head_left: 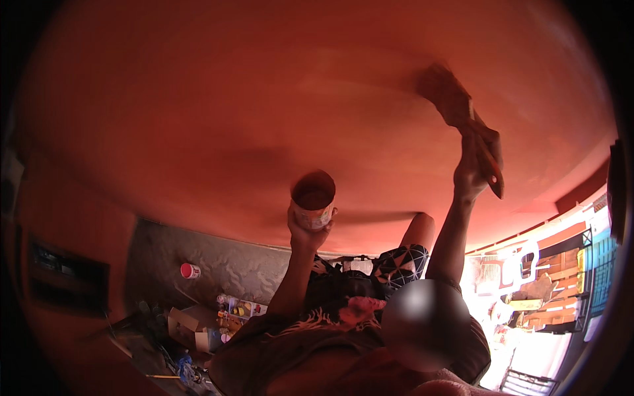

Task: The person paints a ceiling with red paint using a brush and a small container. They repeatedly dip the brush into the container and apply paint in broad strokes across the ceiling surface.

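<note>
My left hand is wrapped round a small paint tub, its open mouth facing up toward the wall. The inside of the tub is dark and reddish; how much paint it holds I cannot tell. Raised to the right, my right hand grips a wide paintbrush by its wooden handle, whose end with a hole sticks out below the fist. The bristles are blurred and lie against or very close to the red-orange wall, which fills most of the view.
At the lower left a red bucket stands on the grey floor. Nearby are an open cardboard box, a crate of small coloured items and a blue plastic bag. White chairs and stacked planks stand in bright light at the right.
</note>
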`<state>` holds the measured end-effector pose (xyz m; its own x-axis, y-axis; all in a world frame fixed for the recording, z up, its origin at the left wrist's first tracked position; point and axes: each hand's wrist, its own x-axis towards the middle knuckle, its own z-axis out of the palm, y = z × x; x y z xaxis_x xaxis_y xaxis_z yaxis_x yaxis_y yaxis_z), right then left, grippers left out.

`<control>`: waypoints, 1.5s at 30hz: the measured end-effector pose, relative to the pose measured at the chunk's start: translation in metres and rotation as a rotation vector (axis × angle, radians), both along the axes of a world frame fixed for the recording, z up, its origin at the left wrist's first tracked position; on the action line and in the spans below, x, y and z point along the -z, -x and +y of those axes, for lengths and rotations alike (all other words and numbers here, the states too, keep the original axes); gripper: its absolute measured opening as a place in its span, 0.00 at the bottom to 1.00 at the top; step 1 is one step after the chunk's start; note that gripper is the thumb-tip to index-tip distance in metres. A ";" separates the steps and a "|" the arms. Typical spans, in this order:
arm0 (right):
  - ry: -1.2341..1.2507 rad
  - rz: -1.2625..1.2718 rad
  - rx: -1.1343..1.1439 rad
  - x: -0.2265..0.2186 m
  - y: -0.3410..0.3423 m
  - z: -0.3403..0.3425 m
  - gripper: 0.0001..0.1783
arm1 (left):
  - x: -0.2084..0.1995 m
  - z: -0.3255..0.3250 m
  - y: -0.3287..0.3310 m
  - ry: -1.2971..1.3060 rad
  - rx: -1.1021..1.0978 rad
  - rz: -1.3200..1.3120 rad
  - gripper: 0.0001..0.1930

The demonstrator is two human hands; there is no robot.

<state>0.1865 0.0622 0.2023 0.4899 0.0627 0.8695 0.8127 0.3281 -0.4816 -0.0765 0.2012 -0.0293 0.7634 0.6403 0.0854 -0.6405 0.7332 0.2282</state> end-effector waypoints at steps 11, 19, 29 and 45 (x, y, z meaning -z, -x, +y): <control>-0.030 -0.105 0.515 -0.004 -0.022 -0.040 0.06 | 0.002 -0.001 -0.014 0.080 0.036 0.059 0.30; 0.198 -0.432 0.170 -0.034 0.114 0.069 0.13 | 0.009 -0.004 0.003 0.088 0.002 0.086 0.34; 0.008 0.081 -0.195 -0.030 0.059 0.037 0.06 | 0.009 -0.002 0.012 -0.003 0.069 -0.032 0.37; 0.160 -0.279 0.217 -0.024 0.135 0.098 0.13 | 0.031 0.010 0.028 0.076 -0.026 0.028 0.34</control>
